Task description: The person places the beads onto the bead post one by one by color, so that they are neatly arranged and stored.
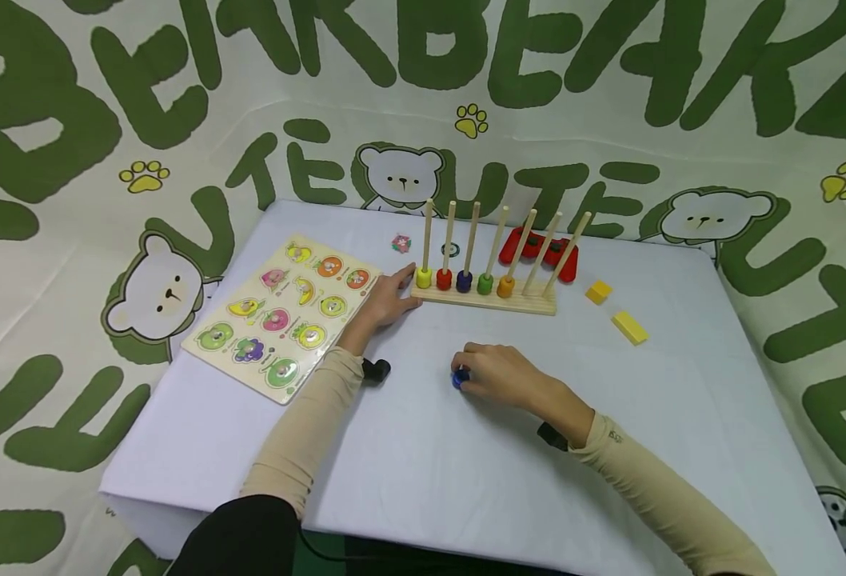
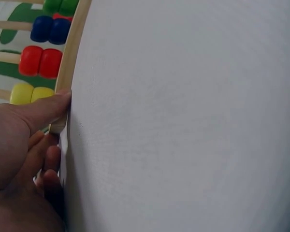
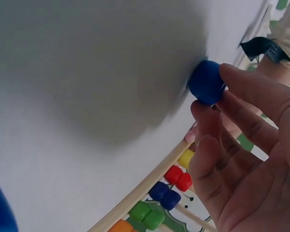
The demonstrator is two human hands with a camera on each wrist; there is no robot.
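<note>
A wooden peg stand [image 1: 480, 301] with several upright rods carries beads in yellow, red, dark blue, green and orange. Its left end is gripped by my left hand [image 1: 389, 302], with the thumb on the base's front edge in the left wrist view and other fingers partly hidden behind. In front of the stand, my right hand [image 1: 504, 374] pinches a blue bead [image 3: 206, 82] between thumb and fingertips, close to the tablecloth. On the rods, pairs of red beads [image 2: 40, 62] and dark blue beads [image 2: 50, 30] show clearly; the two rightmost rods hold no beads.
A fruit puzzle board [image 1: 282, 316] lies left of the left forearm. Right of the stand are two yellow blocks [image 1: 630, 328], and a red object [image 1: 563, 254] lies behind it. A blue shape [image 3: 0, 210] cuts into the right wrist view's lower left edge.
</note>
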